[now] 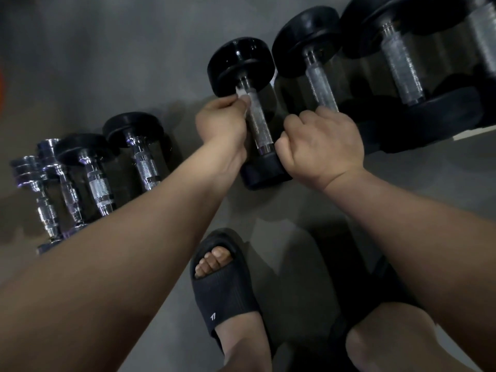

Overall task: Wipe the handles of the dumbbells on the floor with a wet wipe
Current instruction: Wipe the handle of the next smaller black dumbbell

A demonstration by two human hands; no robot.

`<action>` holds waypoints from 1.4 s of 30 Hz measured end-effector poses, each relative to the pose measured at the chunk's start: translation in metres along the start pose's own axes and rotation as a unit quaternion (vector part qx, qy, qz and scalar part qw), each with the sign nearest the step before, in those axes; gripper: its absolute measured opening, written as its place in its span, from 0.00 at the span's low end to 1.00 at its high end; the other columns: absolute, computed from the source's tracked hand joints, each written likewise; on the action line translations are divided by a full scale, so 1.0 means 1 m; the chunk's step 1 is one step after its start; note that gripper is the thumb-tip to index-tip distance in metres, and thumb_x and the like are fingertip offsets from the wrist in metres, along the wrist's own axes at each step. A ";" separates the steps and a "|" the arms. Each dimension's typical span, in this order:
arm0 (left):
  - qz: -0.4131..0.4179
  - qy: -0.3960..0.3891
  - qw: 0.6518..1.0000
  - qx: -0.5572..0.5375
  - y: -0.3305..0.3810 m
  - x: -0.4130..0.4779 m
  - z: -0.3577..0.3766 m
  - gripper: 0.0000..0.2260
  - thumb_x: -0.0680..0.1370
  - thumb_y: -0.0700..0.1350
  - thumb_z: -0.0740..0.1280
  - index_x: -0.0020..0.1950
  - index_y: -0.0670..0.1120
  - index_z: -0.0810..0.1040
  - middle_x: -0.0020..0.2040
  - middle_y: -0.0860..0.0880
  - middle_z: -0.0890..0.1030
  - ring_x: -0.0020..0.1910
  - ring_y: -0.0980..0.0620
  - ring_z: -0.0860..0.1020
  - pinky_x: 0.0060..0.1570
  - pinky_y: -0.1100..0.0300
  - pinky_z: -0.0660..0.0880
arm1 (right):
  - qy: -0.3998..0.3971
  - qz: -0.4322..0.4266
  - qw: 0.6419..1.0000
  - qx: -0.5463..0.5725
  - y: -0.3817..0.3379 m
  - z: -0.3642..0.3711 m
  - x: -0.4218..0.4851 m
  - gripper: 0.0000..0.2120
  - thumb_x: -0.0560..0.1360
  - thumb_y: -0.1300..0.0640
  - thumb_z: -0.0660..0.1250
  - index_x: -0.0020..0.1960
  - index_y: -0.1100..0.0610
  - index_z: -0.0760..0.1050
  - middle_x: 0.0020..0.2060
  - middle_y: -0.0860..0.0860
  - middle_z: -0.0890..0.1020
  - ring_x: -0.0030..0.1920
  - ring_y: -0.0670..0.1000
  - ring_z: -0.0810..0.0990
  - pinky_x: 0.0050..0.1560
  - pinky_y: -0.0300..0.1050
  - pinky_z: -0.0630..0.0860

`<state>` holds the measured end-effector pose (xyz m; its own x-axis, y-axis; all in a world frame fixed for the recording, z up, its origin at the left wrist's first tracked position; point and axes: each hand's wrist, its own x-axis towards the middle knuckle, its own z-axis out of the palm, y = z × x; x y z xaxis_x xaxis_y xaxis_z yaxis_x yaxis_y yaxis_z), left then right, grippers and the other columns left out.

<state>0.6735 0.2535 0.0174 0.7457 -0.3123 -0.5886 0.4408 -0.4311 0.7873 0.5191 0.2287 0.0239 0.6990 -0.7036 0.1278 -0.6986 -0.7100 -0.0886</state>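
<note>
Our left hand (222, 122) pinches a white wipe (243, 97) in curled fingers against the far end of the handle (258, 124) of a black dumbbell (241, 65), which lies mid-row on the grey floor (134, 49). Our right hand (322, 146) is curled at that dumbbell's near head, covering the end of the next handle (319, 84); we cannot tell what it grips. Smaller dumbbells (94, 170) lie to the left, larger dumbbells (402, 63) to the right, and a slipper (228, 299) is nearer us
</note>
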 end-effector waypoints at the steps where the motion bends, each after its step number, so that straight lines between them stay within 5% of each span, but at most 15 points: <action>1: -0.003 0.003 1.000 -0.023 0.004 0.004 0.003 0.06 0.73 0.40 0.78 0.48 0.42 0.84 0.39 0.47 0.86 0.33 0.55 0.83 0.34 0.64 0.78 | 0.002 0.000 1.000 -0.001 0.000 0.000 0.000 0.18 0.77 0.50 0.55 0.40 0.59 0.77 0.35 0.58 0.80 0.39 0.63 0.77 0.42 0.53 0.70; 8: -0.081 -0.091 0.991 -0.058 0.004 0.018 0.000 0.10 0.78 0.43 0.74 0.55 0.41 0.79 0.43 0.47 0.84 0.38 0.53 0.83 0.44 0.57 0.82 | -0.005 0.001 1.000 0.001 0.000 0.000 0.001 0.17 0.77 0.50 0.56 0.39 0.59 0.77 0.35 0.59 0.80 0.39 0.63 0.76 0.42 0.54 0.70; 11: -0.099 -0.135 0.986 0.008 0.002 0.013 -0.012 0.02 0.82 0.43 0.68 0.52 0.45 0.76 0.44 0.48 0.83 0.43 0.53 0.82 0.40 0.60 0.80 | -0.005 -0.001 1.000 0.004 0.000 -0.001 0.000 0.18 0.77 0.50 0.55 0.40 0.60 0.77 0.36 0.59 0.80 0.40 0.63 0.76 0.42 0.54 0.70; 14: -0.072 -0.167 0.980 0.076 -0.007 0.007 -0.025 0.05 0.83 0.38 0.65 0.47 0.45 0.73 0.42 0.45 0.80 0.39 0.50 0.80 0.39 0.57 0.79 | -0.004 -0.005 1.000 0.003 0.000 -0.002 0.000 0.18 0.77 0.49 0.55 0.41 0.59 0.77 0.37 0.58 0.81 0.40 0.63 0.77 0.42 0.53 0.70; 18: -0.027 -0.244 0.949 0.200 -0.008 0.000 -0.046 0.08 0.70 0.43 0.76 0.35 0.48 0.78 0.37 0.36 0.78 0.38 0.44 0.76 0.44 0.51 0.73 | 0.008 -0.008 1.000 0.004 0.000 0.000 0.000 0.18 0.77 0.50 0.55 0.41 0.60 0.77 0.36 0.59 0.81 0.39 0.62 0.77 0.40 0.53 0.69; 20: -0.005 -0.267 0.929 0.255 -0.006 -0.006 -0.049 0.11 0.71 0.41 0.79 0.36 0.46 0.77 0.33 0.42 0.80 0.34 0.48 0.76 0.38 0.58 0.74 | 0.012 -0.008 1.000 0.001 0.000 0.001 -0.001 0.17 0.77 0.50 0.56 0.40 0.60 0.77 0.35 0.59 0.80 0.39 0.62 0.77 0.39 0.52 0.69; 27: 0.094 -0.115 0.956 0.253 0.015 0.002 -0.024 0.11 0.70 0.47 0.81 0.38 0.48 0.79 0.31 0.52 0.80 0.27 0.58 0.74 0.29 0.64 0.70 | 0.018 -0.007 1.000 0.003 0.000 0.001 -0.001 0.17 0.77 0.50 0.56 0.40 0.60 0.76 0.35 0.59 0.80 0.39 0.63 0.76 0.39 0.53 0.68; 33: 0.065 -0.236 0.884 0.397 0.005 -0.015 -0.040 0.11 0.72 0.42 0.79 0.36 0.46 0.77 0.29 0.52 0.78 0.24 0.60 0.72 0.28 0.67 0.70 | 0.013 -0.005 1.000 0.001 0.001 0.002 -0.001 0.17 0.77 0.50 0.56 0.40 0.59 0.76 0.35 0.58 0.80 0.38 0.62 0.76 0.39 0.52 0.68; 39: 0.139 -0.115 0.940 0.290 0.010 -0.001 -0.022 0.12 0.69 0.47 0.81 0.36 0.47 0.77 0.26 0.56 0.76 0.22 0.64 0.70 0.26 0.68 0.67 | 0.011 -0.002 1.000 0.002 0.000 0.000 -0.002 0.17 0.77 0.50 0.57 0.40 0.60 0.76 0.35 0.59 0.80 0.39 0.62 0.76 0.39 0.53 0.67; 42: 0.197 -0.073 0.939 0.271 0.013 0.009 -0.011 0.13 0.70 0.47 0.80 0.37 0.44 0.77 0.28 0.56 0.76 0.24 0.65 0.71 0.29 0.67 0.68 | 0.007 0.004 1.000 0.003 -0.001 0.000 -0.002 0.16 0.77 0.50 0.57 0.40 0.60 0.76 0.35 0.59 0.80 0.39 0.63 0.76 0.39 0.54 0.69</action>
<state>0.6910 0.2548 0.0243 0.7039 -0.6331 -0.3220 -0.2029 -0.6137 0.7630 0.5177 0.2309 0.0238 0.6914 -0.7087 0.1405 -0.7031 -0.7047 -0.0948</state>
